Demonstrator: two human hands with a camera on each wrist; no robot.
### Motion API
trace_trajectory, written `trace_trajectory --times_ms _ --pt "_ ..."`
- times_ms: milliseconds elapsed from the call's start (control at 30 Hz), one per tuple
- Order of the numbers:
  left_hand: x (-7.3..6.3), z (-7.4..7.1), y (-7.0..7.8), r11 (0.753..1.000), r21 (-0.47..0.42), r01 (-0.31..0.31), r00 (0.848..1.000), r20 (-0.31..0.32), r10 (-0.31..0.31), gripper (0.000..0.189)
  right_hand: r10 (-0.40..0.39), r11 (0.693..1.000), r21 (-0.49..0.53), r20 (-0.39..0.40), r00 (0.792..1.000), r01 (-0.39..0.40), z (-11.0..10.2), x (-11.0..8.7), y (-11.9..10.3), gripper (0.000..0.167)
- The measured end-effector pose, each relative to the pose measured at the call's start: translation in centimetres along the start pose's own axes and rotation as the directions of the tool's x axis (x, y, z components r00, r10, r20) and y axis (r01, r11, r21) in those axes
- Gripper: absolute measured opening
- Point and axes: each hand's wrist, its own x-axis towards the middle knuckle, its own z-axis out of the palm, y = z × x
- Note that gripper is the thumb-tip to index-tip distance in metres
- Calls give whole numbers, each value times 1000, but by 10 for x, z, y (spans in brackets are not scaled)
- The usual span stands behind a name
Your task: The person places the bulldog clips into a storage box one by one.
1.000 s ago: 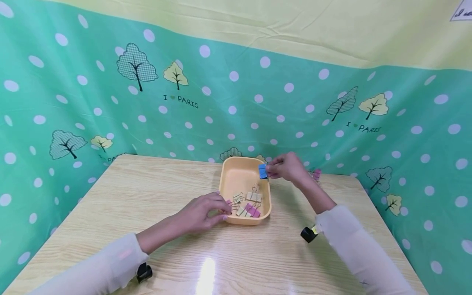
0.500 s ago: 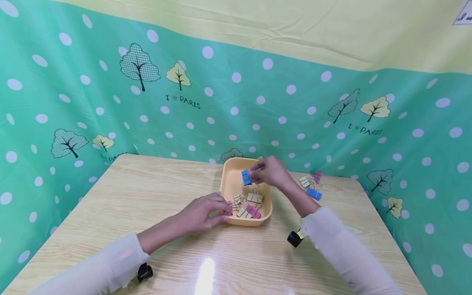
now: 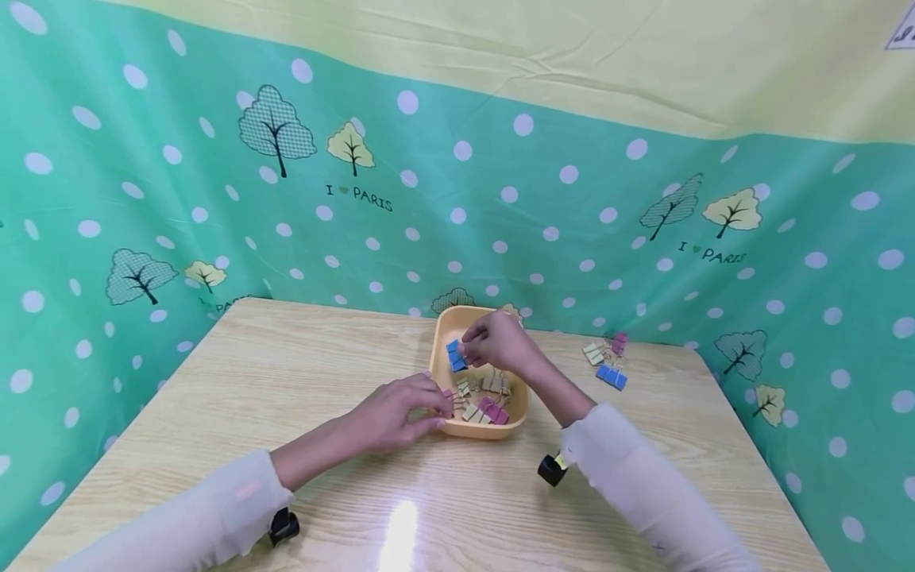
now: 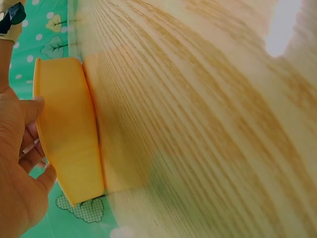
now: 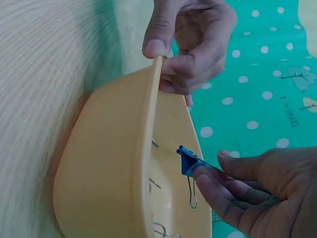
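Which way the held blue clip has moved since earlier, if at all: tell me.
Yes: in the head view, the held blue clip moved left across the tray, toward its left wall.

On the pale wooden table (image 3: pixel 314 342), pink and cream metal clips (image 3: pixel 493 411) lie in the oblong orange tray (image 3: pixel 477 431); three mixed-colour clips (image 3: pixel 611 376) lie over to its right, green dotted cloth (image 3: pixel 457 183) behind.

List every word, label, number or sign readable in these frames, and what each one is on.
"I [heart] PARIS": on the cloth, twice in the head view; also in the right wrist view.
"PARIS": same cloth, far left in the head view, partly hidden at the table edge.
White patch, top right corner: lettering cut off, unreadable.
Tray and clips: no lettering I can make out.
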Motion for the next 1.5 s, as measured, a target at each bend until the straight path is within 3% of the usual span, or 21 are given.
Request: trace_trajectory --times_ms 300,667,1167,1500 --pt "1 -1 2 1000 6 1 1000 8 -1 10 -26 999 -41 21 999 27 3 -2 -3 23" --pt "0 0 2 1000 0 10 1000 6 -10 13 25 999 -38 -9 1000 -25 -9 -10 15 31" --pt "-1 0 2 1000 -2 16 1000 4 -16 12 89 996 -8 -90 992 -90 -56 -31 53 37" --pt "0 0 3 1000 5 20 1000 4 -20 11 155 982 -78 -185 970 -172 -106 -57 84 43"
